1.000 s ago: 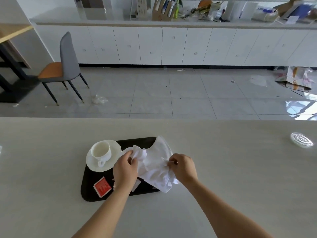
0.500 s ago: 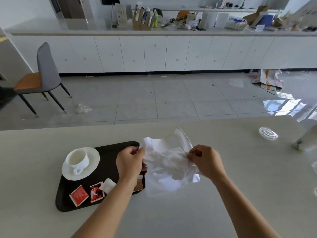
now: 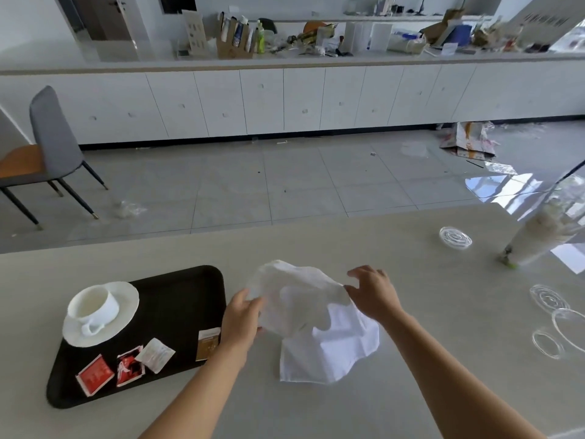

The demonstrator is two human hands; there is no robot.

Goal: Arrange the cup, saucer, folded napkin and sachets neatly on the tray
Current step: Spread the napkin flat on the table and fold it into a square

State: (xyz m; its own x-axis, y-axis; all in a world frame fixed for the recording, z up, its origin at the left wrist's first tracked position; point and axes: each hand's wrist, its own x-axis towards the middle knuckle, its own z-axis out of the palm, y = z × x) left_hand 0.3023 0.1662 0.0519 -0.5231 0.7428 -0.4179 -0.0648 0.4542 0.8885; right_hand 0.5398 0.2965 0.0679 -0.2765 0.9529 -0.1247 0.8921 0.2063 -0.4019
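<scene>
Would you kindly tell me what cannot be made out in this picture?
Head view:
- Print on the red sachets: too small, blurred.
- Brown sachet: one side hidden behind the left hand.
- Right hand: whether it grips the napkin is lost to blur.
- Clear lid: cut off by the right edge.
- Drink cup: blurred, top cut by the right edge.

The left hand (image 3: 242, 318) hides one edge of the brown sachet (image 3: 207, 343); print on the red sachets (image 3: 95, 373) is too small to read; the tall glass (image 3: 544, 231) is blurred and cropped.
</scene>
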